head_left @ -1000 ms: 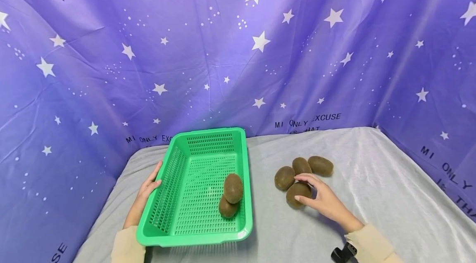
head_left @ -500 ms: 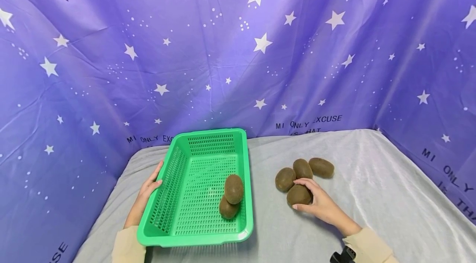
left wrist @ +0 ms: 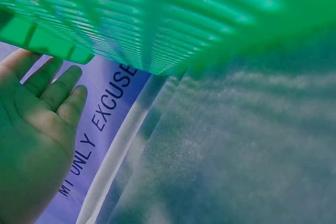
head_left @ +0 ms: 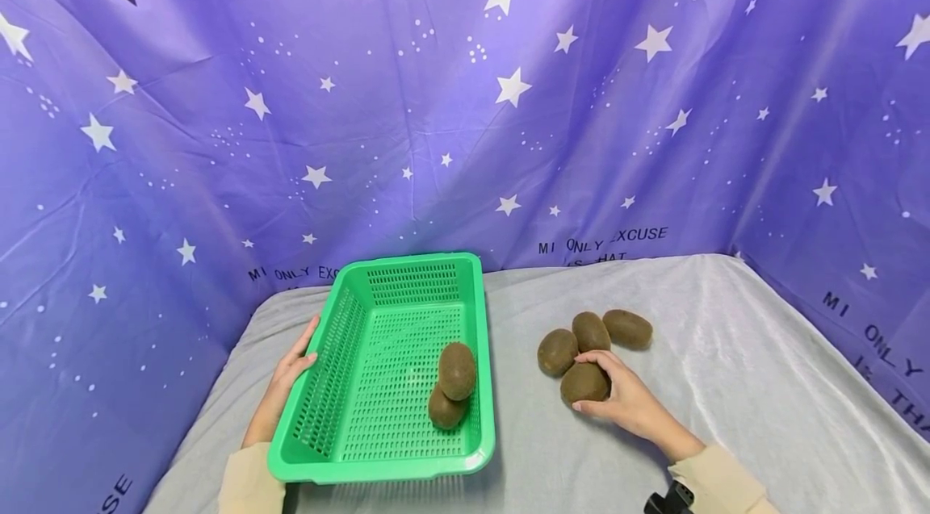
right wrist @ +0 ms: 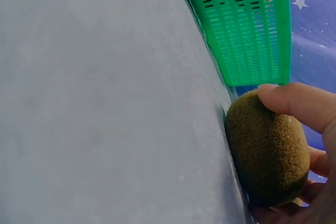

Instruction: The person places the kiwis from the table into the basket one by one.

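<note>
Beyond the right rim of the green basket point(head_left: 381, 469), on the grey cloth-covered counter point(head_left: 741, 361), lies the nearest kiwifruit point(head_left: 581, 385) of a small cluster. The right hand point(head_left: 630, 394) grasps it, thumb and fingers curved to its opposite sides, parted by the fruit's own breadth. Securing it seems the step in hand; the next move likely calls for a firm lift clear of its neighbours. Three other kiwifruit point(head_left: 558, 352) lie behind it, toward the counter's back edge. Inside the basket's right wall, two stacked-looking kiwifruit point(head_left: 457, 371) touch. At the left rim, the left hand point(head_left: 285, 378) rests with nearly straight fingers.
</note>
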Tool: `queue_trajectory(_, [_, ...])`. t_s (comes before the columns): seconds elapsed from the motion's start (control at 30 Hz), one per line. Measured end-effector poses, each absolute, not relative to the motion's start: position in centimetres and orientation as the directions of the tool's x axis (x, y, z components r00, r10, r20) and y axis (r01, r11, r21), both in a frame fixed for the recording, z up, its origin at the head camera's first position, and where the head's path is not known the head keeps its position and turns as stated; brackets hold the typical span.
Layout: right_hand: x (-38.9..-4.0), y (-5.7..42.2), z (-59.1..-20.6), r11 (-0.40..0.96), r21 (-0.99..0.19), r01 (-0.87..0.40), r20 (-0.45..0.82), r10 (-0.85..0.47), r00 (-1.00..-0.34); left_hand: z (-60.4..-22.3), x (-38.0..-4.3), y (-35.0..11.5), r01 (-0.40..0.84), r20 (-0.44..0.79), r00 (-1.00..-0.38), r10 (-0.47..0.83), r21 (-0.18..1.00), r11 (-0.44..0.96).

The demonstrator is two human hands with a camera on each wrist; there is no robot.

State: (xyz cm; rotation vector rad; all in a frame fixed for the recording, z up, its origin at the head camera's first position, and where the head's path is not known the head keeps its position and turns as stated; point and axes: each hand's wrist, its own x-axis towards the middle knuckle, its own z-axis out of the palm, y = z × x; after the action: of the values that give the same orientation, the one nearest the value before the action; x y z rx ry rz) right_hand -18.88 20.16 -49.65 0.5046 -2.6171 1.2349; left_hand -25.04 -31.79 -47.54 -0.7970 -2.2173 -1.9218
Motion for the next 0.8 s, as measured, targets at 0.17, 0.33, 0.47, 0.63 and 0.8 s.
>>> queue_trajectory(0.17, [-18.9, 20.2, -49.6, 0.599, -0.7, -0.39, 0.331, -0.212, -0.92, -47.6, -25.0, -31.8, 0.47, 0.417, -0.854, 0.31, 0.875, 0.117])
queue_trajectory(0.33, [-19.2, 20.2, -49.3, 0.602, -0.685, -0.41, 0.362, -0.207, -0.909, -47.5, -25.2, -31.8, 0.48, 0.434, -0.842, 0.32, 0.874, 0.075])
queue_trajectory(0.47, [-19.4, 20.1, -48.8, 0.601, -0.669, -0.439, 0.401, -0.205, -0.893, -47.5, -25.2, -31.8, 0.491, 0.444, -0.837, 0.32, 0.867, 0.084])
queue_trajectory(0.63, [-19.6, 19.7, -47.8, 0.58, -0.677, -0.453, 0.405, -0.22, -0.888, -47.5, -25.1, -31.8, 0.483, 0.434, -0.842, 0.32, 0.871, 0.089])
queue_trajectory(0.8, [-19.9, 18.8, -46.7, 0.55, -0.7, -0.455, 0.387, -0.243, -0.889, -47.3, -25.2, -31.7, 0.491, 0.455, -0.831, 0.321, 0.87, 0.038])
